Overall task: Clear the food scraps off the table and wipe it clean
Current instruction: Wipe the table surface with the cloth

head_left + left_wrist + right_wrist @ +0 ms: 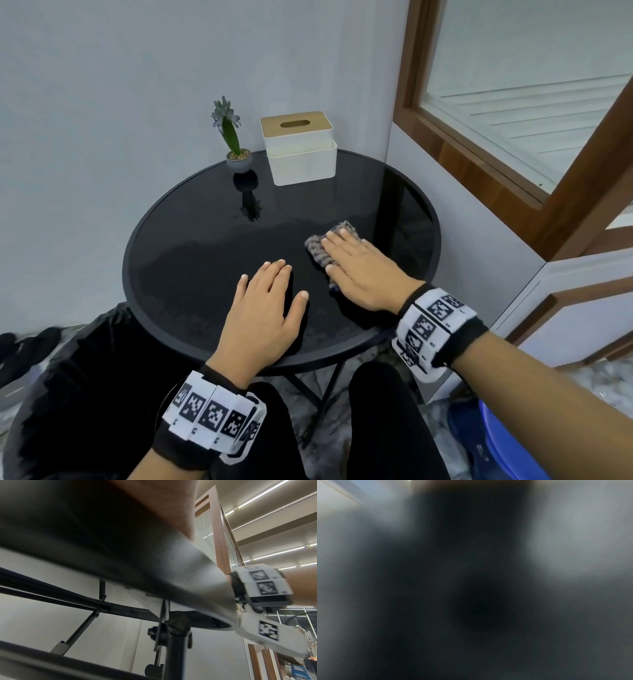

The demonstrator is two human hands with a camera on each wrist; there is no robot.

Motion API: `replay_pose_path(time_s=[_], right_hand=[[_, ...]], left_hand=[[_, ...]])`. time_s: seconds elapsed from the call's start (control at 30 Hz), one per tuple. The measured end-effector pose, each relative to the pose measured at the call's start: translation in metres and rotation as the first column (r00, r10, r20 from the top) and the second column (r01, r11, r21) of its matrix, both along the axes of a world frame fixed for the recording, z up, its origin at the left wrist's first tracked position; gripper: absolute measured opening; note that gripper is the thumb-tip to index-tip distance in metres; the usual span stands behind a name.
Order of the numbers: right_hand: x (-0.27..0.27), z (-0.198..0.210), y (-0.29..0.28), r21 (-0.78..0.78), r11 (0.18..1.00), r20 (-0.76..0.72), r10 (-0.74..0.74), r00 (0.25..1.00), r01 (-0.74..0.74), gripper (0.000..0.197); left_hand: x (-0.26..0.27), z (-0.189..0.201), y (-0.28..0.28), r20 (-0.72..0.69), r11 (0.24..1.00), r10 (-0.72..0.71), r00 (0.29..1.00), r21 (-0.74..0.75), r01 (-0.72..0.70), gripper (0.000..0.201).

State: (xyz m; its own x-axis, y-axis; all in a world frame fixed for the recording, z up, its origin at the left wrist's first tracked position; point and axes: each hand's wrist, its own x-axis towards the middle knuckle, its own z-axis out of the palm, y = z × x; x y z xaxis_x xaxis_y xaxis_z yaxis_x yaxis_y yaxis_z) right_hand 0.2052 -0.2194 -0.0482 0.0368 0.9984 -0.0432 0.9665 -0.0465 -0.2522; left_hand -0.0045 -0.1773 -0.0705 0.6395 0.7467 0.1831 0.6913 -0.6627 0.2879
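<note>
The right hand point(359, 270) lies flat with its fingers point(337, 246) straight and close together, pressing down on a grey knitted cloth point(320, 248) at the centre right of the head view. The cloth shows only past the fingertips and along the thumb side; the rest is hidden under the palm. The left hand point(263, 308) rests palm down at lower centre, its fingers straight and side by side, the thumb spread out toward the right, holding nothing and touching only the glass.

Both hands sit on a round black table point(191, 246), whose glossy top shows a faint streaked film. At the far edge, in the upper middle of the frame, stand a small potted plant point(233, 137) and, just beside it, a white tissue box point(298, 147).

The right wrist view is a dark blur in which nothing can be made out. The left wrist view shows only the table's rim and folding legs from below, not the fingers.
</note>
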Motion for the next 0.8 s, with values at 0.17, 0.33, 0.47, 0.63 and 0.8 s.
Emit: replay_pose_path(time_s=[0.17, 0.33, 0.47, 0.63, 0.8], right_hand=[[0.002, -0.004, -0.048, 0.074, 0.992, -0.041, 0.109, 0.993, -0.106, 0.058], [0.02, 0.002, -0.054, 0.009, 0.997, 0.012, -0.075, 0.997, 0.075, 0.065], [0.005, 0.0, -0.034, 0.019, 0.99, 0.035, -0.142, 0.989, 0.142, 0.06], [-0.029, -0.007, -0.044, 0.07, 0.998, 0.023, 0.006, 1.0, -0.008, 0.068], [-0.021, -0.006, -0.075, 0.076, 0.996, 0.046, 0.047, 0.998, -0.051, 0.063]], left_hand=[[-0.001, -0.001, -0.001, 0.008, 1.0, -0.01, 1.0, 0.005, 0.01, 0.069], [0.003, -0.003, -0.004, 0.009, 1.0, -0.009, 1.0, 0.016, 0.009, 0.069], [0.002, -0.003, -0.003, -0.003, 1.0, -0.003, 1.0, 0.015, 0.003, 0.071], [-0.001, -0.002, -0.001, 0.008, 1.0, -0.006, 1.0, 0.023, 0.005, 0.071], [-0.001, -0.001, -0.002, 0.019, 1.0, -0.008, 1.0, -0.002, 0.008, 0.069]])
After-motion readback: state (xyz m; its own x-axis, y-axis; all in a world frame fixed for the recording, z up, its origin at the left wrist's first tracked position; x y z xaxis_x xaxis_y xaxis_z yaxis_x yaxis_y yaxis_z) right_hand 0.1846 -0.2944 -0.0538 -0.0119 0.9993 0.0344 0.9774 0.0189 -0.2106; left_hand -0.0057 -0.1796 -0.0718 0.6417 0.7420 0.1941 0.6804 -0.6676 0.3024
